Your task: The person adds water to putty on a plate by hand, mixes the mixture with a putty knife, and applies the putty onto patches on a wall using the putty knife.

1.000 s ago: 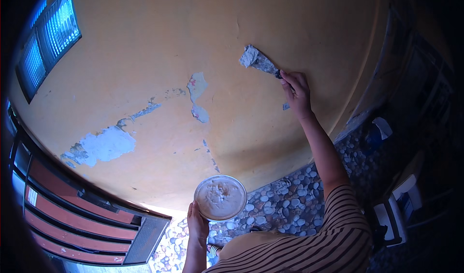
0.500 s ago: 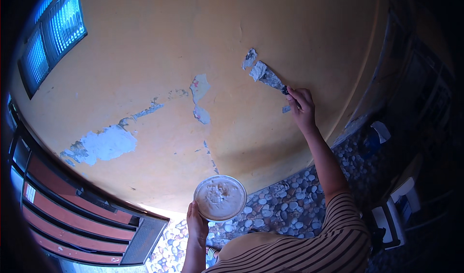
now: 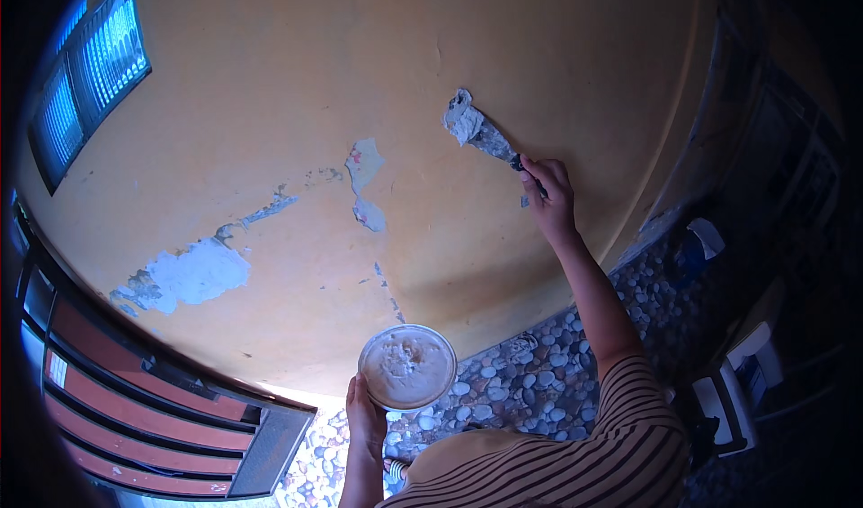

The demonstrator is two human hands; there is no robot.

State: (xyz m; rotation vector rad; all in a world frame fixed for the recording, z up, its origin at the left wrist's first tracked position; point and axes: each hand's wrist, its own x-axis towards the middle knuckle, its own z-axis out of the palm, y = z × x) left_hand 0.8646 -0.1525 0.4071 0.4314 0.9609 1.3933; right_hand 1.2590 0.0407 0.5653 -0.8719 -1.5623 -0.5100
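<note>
My right hand is closed round the dark handle of a putty knife, raised toward the yellow wall. Pale filler is heaped on the blade's tip, which overlaps a small peeled patch in the paint; exact contact is hard to make out. Low in front of me, my left hand grips a round tub by its side. Whitish paste with a rough, dug-up middle fills the tub.
More bare patches mark the wall: a tall one mid-wall and a wide white one at left. A louvred window sits upper left, a red slatted gate lower left. Pebble-patterned flooring runs below; a white chair-like object stands right.
The putty knife has moved slightly up and left, so its loaded tip now covers more of the small peeled patch. My left hand and the tub stay nearly in place.
</note>
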